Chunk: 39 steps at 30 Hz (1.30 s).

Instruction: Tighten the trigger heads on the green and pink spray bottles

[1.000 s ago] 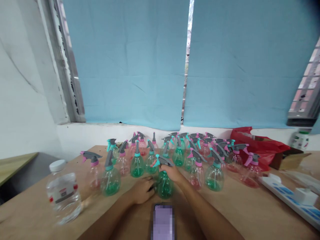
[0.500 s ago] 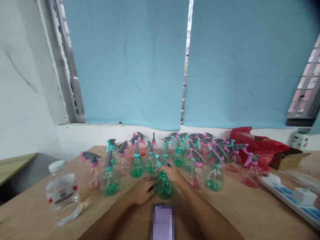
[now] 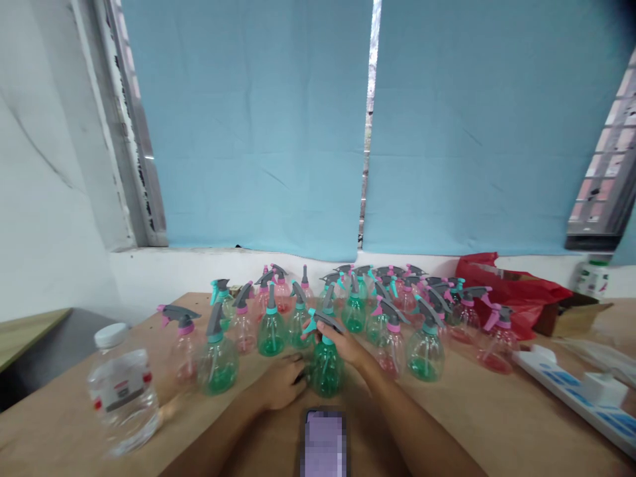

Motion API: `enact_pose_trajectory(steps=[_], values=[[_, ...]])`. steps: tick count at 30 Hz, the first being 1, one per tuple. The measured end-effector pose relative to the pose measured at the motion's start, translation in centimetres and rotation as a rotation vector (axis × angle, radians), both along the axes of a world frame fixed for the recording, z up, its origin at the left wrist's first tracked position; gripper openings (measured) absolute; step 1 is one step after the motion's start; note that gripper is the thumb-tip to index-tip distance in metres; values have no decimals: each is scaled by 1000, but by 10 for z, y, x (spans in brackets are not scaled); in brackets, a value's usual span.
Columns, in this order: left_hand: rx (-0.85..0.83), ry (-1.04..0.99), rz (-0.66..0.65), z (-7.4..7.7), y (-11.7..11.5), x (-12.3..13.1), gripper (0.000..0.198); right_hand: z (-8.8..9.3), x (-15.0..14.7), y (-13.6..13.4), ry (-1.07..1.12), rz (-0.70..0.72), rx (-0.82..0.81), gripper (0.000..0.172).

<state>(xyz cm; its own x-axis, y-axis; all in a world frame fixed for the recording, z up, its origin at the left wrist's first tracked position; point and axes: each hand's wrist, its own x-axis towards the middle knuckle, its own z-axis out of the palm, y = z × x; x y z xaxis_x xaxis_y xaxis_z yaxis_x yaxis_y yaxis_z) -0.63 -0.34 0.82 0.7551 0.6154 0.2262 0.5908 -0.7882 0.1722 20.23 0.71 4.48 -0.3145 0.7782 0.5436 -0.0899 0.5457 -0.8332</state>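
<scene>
Green see-through plastic spray bottle (image 3: 326, 376), round-bellied, with a grey-and-turquoise trigger head (image 3: 332, 322), stands upright on the brown table (image 3: 507, 424) between the person's hands. The right hand (image 3: 344, 342) is curled around its neck and head from the right side. Compared with half a second ago, this hold looks slightly shifted: more of the turquoise collar (image 3: 328, 340) shows under the hand. The left hand (image 3: 283, 384) stays where it was, on the table just left of the bottle, fingers loosely bent; whether they touch it or hold anything, I cannot tell.

Pink and green see-through spray bottles (image 3: 354, 311) crowd the table behind the bottle and to both sides of it, hemming it in. A phone with a purplish, pixelated screen (image 3: 324, 444) lies in front of it. Well to its left stands a clear water bottle with a white cap (image 3: 124, 391); well to its right lie a white-and-blue power strip (image 3: 571, 395) and, farther back, a crumpled red plastic bag (image 3: 501, 291).
</scene>
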Motion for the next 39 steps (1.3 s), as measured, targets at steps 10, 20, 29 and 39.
enact_pose_trajectory(steps=[10,20,29,39], values=[[-80,-9,19,2,-1,-1,38,42,33,-3,-209,-107,147,46],[-107,-4,44,5,-3,-3,40,93,74,-24,-741,-728,178,39],[-94,-15,38,5,-3,-3,39,95,67,-28,-991,-1050,-69,38],[-88,-8,27,4,-2,-2,39,88,63,-22,-1065,-1005,-120,33]])
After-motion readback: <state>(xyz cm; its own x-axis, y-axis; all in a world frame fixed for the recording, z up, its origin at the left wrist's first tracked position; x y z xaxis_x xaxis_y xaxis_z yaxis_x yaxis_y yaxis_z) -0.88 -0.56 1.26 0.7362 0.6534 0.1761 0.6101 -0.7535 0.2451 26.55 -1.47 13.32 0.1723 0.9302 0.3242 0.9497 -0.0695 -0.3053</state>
